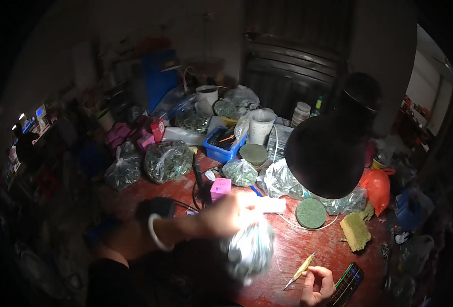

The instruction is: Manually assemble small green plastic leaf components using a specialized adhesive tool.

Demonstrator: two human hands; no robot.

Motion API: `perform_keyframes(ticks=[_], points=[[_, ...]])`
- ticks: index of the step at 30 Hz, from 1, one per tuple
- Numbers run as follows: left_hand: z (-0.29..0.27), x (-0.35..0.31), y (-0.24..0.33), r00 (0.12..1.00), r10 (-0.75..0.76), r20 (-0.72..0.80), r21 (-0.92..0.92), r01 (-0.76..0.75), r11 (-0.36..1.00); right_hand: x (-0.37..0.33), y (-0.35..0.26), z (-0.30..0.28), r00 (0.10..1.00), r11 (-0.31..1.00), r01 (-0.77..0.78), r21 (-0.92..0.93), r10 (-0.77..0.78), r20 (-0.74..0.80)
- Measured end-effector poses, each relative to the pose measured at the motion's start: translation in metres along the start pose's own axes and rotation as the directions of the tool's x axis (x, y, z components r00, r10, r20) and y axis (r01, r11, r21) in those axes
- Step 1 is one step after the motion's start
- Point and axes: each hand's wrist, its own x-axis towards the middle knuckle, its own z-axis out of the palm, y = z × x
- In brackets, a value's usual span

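My left hand (231,214), with a pale bangle on its wrist, is closed on the gathered top of a clear plastic bag (249,253). The bag hangs below it, and its greenish-grey contents are too blurred to name. Strong lamp light washes out the fingertips. At the lower right, my right hand (318,287) pinches a slim, double-pointed tool with a yellow-wrapped grip (302,270). Just right of that hand lies a dark, flat, keyboard-like device with coloured lit edges (348,284).
A black lamp head (324,157) hangs over the red table (293,240). A green round pad (311,213) and a yellow sponge (355,231) lie at the right. Farther back are filled bags (168,161), a blue basket (221,151), a white bucket (261,127) and a pink box (220,189).
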Motion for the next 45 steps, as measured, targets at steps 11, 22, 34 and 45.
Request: perform_keyframes(ticks=[11, 22, 34, 45], points=[[-0.074, 0.216, -0.177, 0.884, 0.246, -0.399, 0.206, -0.175, 0.963, -0.084, 0.012, 0.018, 0.984, 0.922, -0.126, -0.366, 0.164, 0.074], [-0.078, 0.172, -0.167, 0.956, -0.249, -0.156, 0.370, 0.290, 0.883, -0.079, 0.018, 0.018, 0.989, 0.910, 0.020, -0.414, 0.044, 0.144], [-0.034, 0.164, -0.198, 0.766, -0.574, -0.289, 0.363, 0.643, 0.675, -0.049, 0.028, 0.026, 0.992, 0.896, 0.070, -0.438, -0.017, 0.124], [-0.110, 0.149, -0.158, 0.753, -0.649, -0.110, -0.210, 0.621, 0.755, -0.054, 0.027, 0.030, 0.992, 0.898, 0.036, -0.439, 0.021, 0.124]])
